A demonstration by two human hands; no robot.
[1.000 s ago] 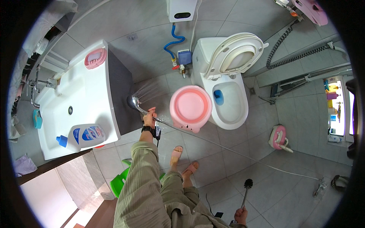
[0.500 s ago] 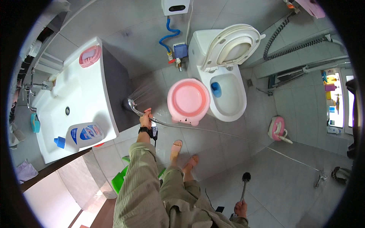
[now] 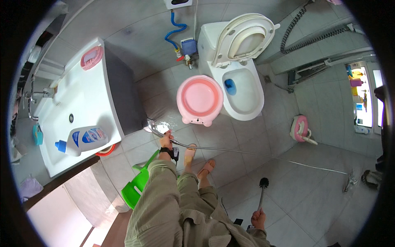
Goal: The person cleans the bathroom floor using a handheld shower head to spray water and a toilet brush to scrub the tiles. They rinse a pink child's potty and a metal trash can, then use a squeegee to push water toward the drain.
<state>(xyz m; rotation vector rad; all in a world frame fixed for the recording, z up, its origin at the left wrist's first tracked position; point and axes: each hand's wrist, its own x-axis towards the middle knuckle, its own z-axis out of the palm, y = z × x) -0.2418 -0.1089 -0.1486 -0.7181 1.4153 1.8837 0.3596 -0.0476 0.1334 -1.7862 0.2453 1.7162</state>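
My left hand [image 3: 166, 140] is wrapped round the handle of a shower head [image 3: 151, 123], low over the floor beside the grey vanity cabinet. Its metal hose [image 3: 247, 150] stretches off to a wall fitting [image 3: 349, 181] on the right. Wet, shining floor lies around the shower head. My right hand [image 3: 258, 218] grips a toilet brush [image 3: 262, 193], its dark bristle head pointing away from me. Ahead stands a white toilet [image 3: 251, 103] with lid and seat raised and something blue in the bowl. A pink basin [image 3: 200, 98] sits close to the toilet's left side.
At left, a white sink [image 3: 88, 99] holds a white bottle with a blue cap [image 3: 88, 140] lying on it. A green plastic dustpan [image 3: 135, 187] is near my left leg. A pink-and-white item [image 3: 301, 129] lies by the right wall. Blue tubing [image 3: 175, 31] hangs beside the toilet.
My left hand has brought the shower head nearer to me, and its spray no longer fans out across the floor toward the far wall. The brush stays in my right hand, nearly unmoved.
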